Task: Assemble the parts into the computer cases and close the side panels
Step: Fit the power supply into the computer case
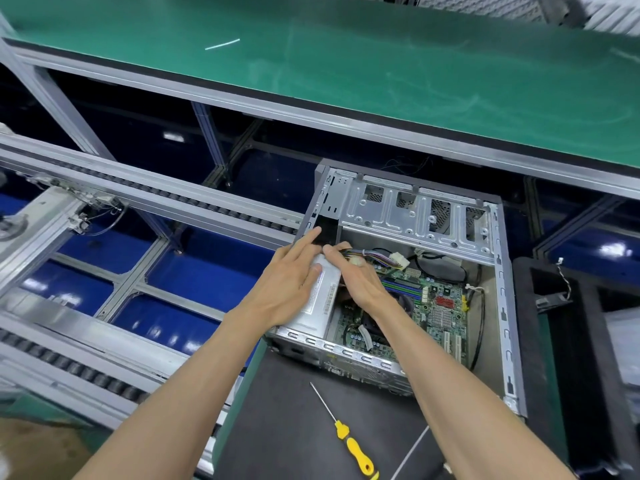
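An open computer case (498,271) lies on its side on a black mat, its green motherboard (433,306) showing inside. A silver power supply (320,299) sits in the case's left end. My left hand (287,282) rests flat on top of it, fingers straight and pointing toward the case's far corner. My right hand (356,275) lies beside it, fingers around the bundle of coloured power cables (377,254) that runs from the supply over the board. A silver drive cage (415,213) spans the case's far side.
A yellow-handled screwdriver (349,441) lies on the black mat (284,427) in front of the case. A roller conveyor (104,188) runs along the left. A green-topped bench (346,64) stands behind. A black tray (540,341) sits at the right.
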